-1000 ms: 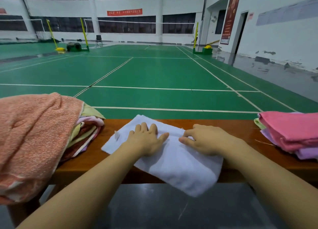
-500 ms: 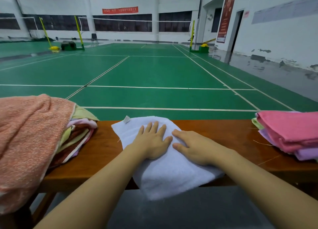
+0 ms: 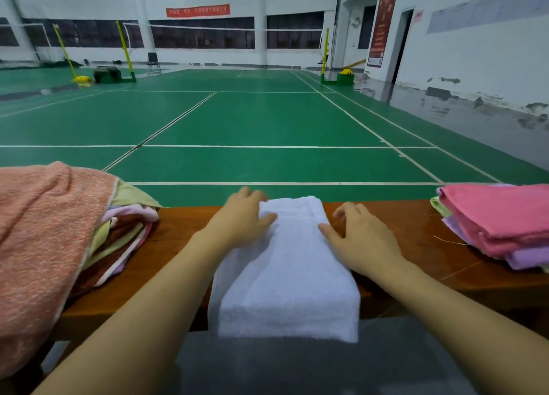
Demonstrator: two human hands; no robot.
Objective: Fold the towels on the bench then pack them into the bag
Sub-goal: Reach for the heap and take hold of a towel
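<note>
Green court (image 3: 252, 121) behind wooden bench (image 3: 395, 231); left hand (image 3: 240, 216), right hand (image 3: 356, 237) flank white towel (image 3: 285, 270), fingers loose.

Bench (image 3: 190, 231): brown wood, glossy top, runs left to right, far edge against the green court floor.
Centre: white towel (image 3: 285, 264), folded to a narrow strip, lying across the bench; near end hangs over the front edge.
Left end: loose heap of towels (image 3: 118, 234), mixed colours, topped by a big orange towel (image 3: 44, 240) that drapes down past the front edge.
Right end: folded stack (image 3: 505, 225), pink towel on top, lilac and pale green ones under it.
Gaps: bare wood between the white towel and both piles.
Loose threads: a few on the wood beside the folded stack.
</note>
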